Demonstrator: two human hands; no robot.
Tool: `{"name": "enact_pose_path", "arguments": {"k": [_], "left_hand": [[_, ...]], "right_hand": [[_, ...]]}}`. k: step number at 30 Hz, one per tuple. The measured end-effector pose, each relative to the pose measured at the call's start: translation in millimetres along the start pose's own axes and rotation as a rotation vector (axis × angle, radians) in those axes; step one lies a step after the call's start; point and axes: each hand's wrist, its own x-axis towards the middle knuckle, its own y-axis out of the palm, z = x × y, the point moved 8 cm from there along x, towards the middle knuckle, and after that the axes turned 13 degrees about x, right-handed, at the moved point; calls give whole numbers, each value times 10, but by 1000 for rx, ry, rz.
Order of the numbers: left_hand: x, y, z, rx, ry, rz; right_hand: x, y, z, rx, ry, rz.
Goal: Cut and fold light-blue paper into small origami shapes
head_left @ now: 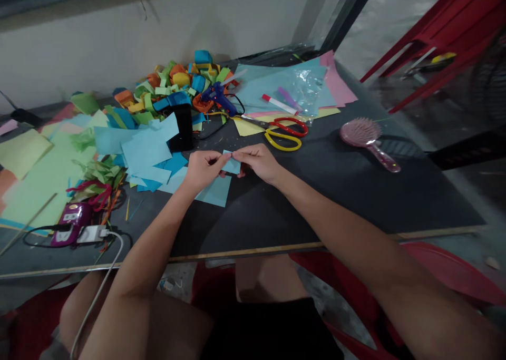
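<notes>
Between my two hands is a small piece of light blue paper (231,165), held just above the dark table. My left hand (202,169) pinches its left side with thumb and fingers. On the upper right edge, my right hand (259,162) pinches the same piece, its fingertips close to the left thumb. Under my left hand lies a larger light blue sheet (215,192) on the table. Left of it is a loose pile of blue paper pieces (146,152). Scissors (285,133) with one red and one yellow handle rest beyond my right hand.
A blue glue gun (219,97) stands by a heap of colourful folded paper pieces (181,79). A pink hairbrush (367,138) lies to the right. Markers (280,104) rest on coloured sheets behind. A purple device (71,223) and white plug (91,234) with cables sit front left.
</notes>
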Motion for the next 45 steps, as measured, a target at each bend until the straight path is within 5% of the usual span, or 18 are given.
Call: {"name": "enact_pose_path", "arguments": {"k": [9, 18, 26, 33, 41, 45], "left_hand": [[-3, -121, -16, 63, 6, -131], [-14, 20, 66, -78, -42, -37], [-49, 11, 91, -42, -73, -112], [19, -29, 91, 105, -36, -160], [-42, -89, 99, -29, -92, -223], [8, -51, 195, -61, -114, -193]], "right_hand": [[-48, 53, 67, -223, -88, 46], [-95, 144, 187, -293, -161, 150], [-30, 106, 66, -200, -89, 96], [2, -42, 212, -270, -263, -80], [20, 43, 55, -74, -83, 22], [38, -2, 50, -144, -118, 1]]}}
